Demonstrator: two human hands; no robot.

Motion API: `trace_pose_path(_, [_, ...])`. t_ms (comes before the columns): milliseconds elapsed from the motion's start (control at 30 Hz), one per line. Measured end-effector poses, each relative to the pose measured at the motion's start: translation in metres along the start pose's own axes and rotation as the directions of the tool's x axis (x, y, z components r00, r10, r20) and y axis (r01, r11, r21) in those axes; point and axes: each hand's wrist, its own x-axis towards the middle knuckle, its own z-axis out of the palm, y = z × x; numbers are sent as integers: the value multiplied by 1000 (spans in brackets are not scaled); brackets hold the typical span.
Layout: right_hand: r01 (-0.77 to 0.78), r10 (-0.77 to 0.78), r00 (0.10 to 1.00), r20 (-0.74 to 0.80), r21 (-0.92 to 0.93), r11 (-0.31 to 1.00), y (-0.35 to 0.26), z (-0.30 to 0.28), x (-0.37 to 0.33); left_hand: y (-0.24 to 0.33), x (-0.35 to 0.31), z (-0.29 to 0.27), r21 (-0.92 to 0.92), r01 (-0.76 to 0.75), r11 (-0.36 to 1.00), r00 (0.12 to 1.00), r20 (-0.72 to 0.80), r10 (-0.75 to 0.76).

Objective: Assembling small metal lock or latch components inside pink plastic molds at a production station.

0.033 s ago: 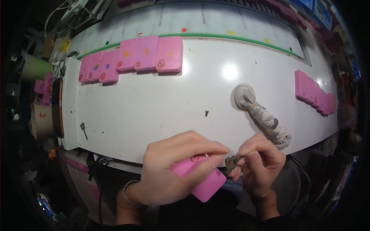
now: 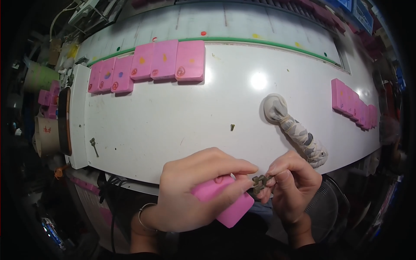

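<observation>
Over the front edge of the table, my left hand [image 2: 201, 188] is closed around a pink rectangular block [image 2: 234, 211]. Beside it, my right hand [image 2: 294, 184] pinches a small dark bronze-coloured piece with an ornate, key-like head [image 2: 259, 183]. The left thumb and index fingertips come close to that piece; whether they touch it I cannot tell. A similar bronze key-shaped piece [image 2: 94, 147] lies at the table's left end. Beyond my hands a tiny greenish-brown bit [image 2: 232, 127] rests on the white table [image 2: 173, 117].
A cloth-wrapped, mallet-like tool [image 2: 299, 132] lies beyond my right hand. Pink blocks line the far left [image 2: 190, 60] and the right edge [image 2: 342, 96]. Behind the table runs a pale belt [image 2: 247, 19] with a green edge [image 2: 242, 40]. A beige bin [image 2: 45, 136] stands at left.
The coloured dots on the belt have shifted slightly left. The piece in my right hand has turned a little; my left hand has barely moved.
</observation>
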Motion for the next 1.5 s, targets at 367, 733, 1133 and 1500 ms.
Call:
trace_pose_path(367, [-4,-1,999,-37,-144,990,-3,-1,-2,-7,0,0,125,-138,983,990,33,135])
trace_pose_path(733, [86,-85,996,16,-125,988,-2,-2,-1,-7,0,-1,7,-24,1000,997,74,24])
trace_pose_path(1133, [74,-79,996,-30,-146,987,1,4,-7,-9,-6,0,-107,71,992,995,83,-62])
trace_pose_path(1500, [25,-28,999,-41,-60,998,4,4,-10,-12,-10,-3,-241,208,948,977,88,-192])
